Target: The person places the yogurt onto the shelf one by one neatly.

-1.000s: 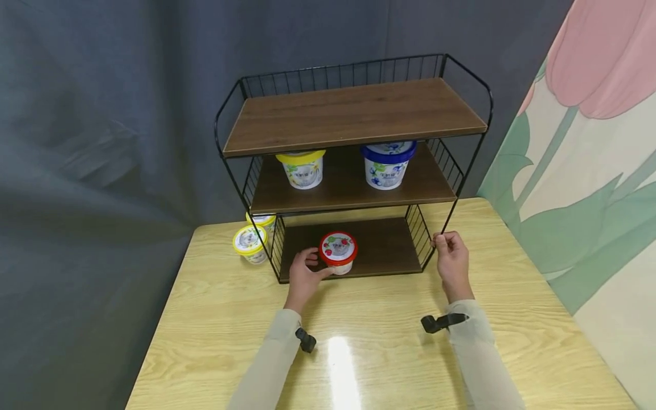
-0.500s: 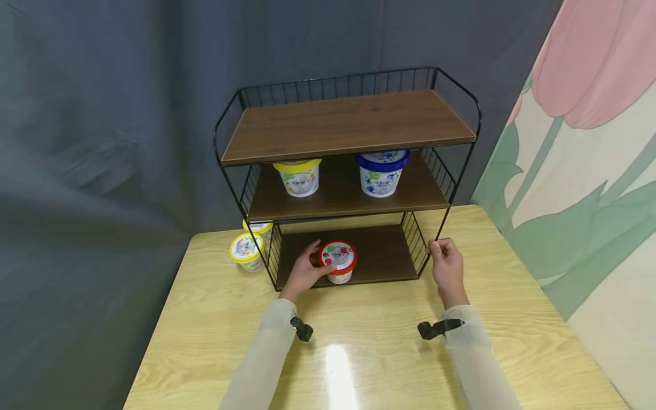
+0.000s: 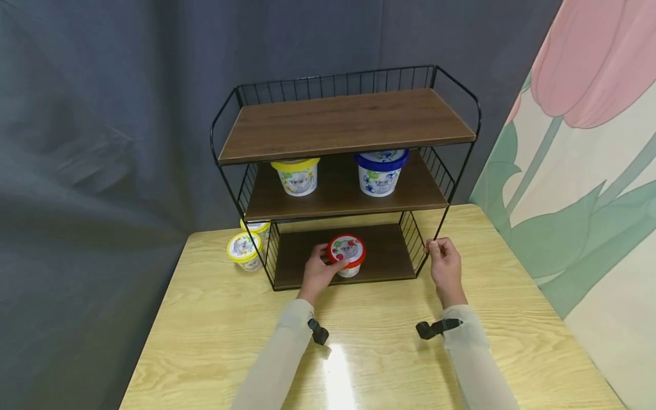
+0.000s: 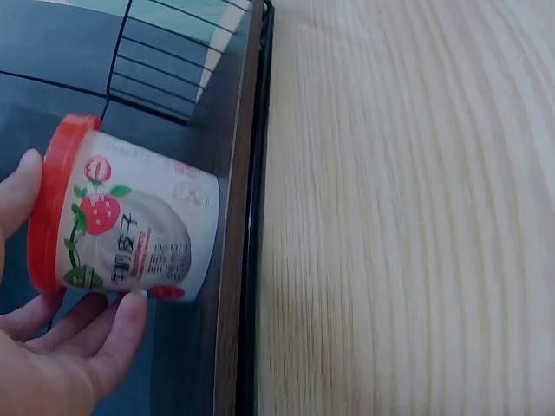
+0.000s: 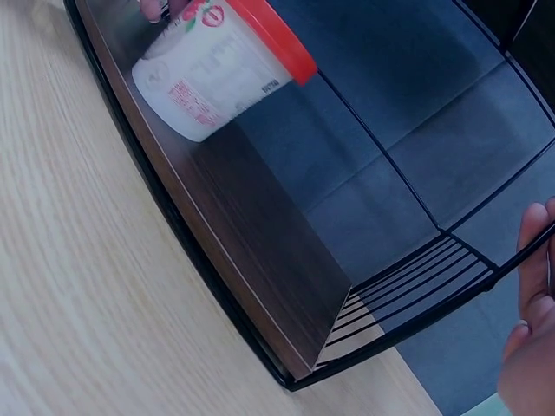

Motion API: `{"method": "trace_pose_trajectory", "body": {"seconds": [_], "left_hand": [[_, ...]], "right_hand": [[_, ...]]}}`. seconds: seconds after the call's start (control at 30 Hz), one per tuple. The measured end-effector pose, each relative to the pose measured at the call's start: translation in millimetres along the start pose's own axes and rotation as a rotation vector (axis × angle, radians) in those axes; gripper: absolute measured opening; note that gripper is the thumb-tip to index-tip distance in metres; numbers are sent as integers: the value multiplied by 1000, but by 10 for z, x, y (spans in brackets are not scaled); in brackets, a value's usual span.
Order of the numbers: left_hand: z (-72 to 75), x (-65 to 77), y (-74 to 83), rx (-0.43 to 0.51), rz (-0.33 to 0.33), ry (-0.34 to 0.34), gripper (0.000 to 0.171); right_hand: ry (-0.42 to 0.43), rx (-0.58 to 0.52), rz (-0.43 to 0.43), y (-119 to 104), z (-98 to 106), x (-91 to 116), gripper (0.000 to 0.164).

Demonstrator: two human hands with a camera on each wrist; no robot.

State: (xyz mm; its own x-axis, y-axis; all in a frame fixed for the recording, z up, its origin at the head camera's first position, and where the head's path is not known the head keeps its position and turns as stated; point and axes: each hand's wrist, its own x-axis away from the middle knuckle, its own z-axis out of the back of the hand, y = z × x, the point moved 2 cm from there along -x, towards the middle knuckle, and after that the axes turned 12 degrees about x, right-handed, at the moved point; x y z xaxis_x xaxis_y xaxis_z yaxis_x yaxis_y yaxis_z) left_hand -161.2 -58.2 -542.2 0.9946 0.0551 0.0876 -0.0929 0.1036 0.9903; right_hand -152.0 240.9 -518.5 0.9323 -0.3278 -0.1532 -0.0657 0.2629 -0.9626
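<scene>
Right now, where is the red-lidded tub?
In the head view, the red-lidded tub is held by the left grip at the front middle of the bottom shelf, one level below the blue-lidded tub and to its left.

In the head view, the top shelf (image 3: 348, 122) hides part of the middle-tier yellow-lidded tub (image 3: 299, 181) from us. In the wrist views, we see the left hand (image 4: 65, 364) and right hand (image 5: 533, 355) cropped by the edges.

Hand (image 4: 65, 364) holding tub (image 4: 143, 217) (red-lidded), brown shelf (image 4: 229, 338)
</scene>
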Motion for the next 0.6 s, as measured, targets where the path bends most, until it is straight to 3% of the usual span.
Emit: {"method": "trace_pose_trajectory", "body": {"seconds": [0.17, 0.4, 0.6], "left_hand": [[-159, -21, 17, -2, -1, 13, 79], [-433, -70, 77, -93, 5, -40, 81], [-606, -112, 72, -95, -23, 7, 83]], "right_hand": [[-2, -1, -11, -16, 1, -1, 24], [-3, -9, -29, -16, 34, -3, 23], [-11, -8, -18, -14, -3, 15, 24]]}}
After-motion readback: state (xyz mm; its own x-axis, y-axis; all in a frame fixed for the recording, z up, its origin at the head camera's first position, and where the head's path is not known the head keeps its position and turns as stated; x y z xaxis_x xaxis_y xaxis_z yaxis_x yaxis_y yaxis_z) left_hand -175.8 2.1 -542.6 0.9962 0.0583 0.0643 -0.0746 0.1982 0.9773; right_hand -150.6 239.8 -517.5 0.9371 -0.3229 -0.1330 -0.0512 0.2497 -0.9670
